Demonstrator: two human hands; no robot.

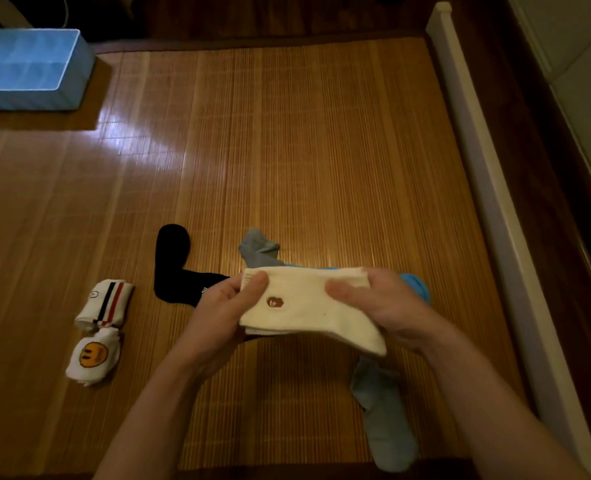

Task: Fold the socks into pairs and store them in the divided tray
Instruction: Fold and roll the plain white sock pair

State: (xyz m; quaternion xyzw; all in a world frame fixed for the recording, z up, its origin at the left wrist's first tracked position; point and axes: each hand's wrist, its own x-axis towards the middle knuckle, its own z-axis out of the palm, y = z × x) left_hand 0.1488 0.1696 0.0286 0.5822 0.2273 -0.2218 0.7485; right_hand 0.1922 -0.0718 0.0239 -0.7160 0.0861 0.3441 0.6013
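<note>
Held sock: one cream sock (307, 306) with a small brown emblem, being held level above the bamboo mat (287, 150). A second layer is showing under its lower edge, and whether that is another sock is unclear.
Left hand grip: the left hand (217, 306) is pinching the cream sock's left end, thumb on top.
Right hand grip: the right hand (387, 303) is gripping its right end, thumb on top.
Folded bundles: two, lying well left of the cream sock, a striped bundle (105, 301) and a smiley bundle (93, 358) touching it.
Loose socks: four. One black sock (172, 261) is lying just left. One grey sock (257, 249) is poking out beyond. One bright blue sock (417, 284) is mostly hiding behind the right hand. Another grey sock (384, 420) is lying below.
Tray: one blue divided tray (82, 74) is sitting far up-left of the cream sock. Its left edge is cut off and its compartments are too blurred to count.
</note>
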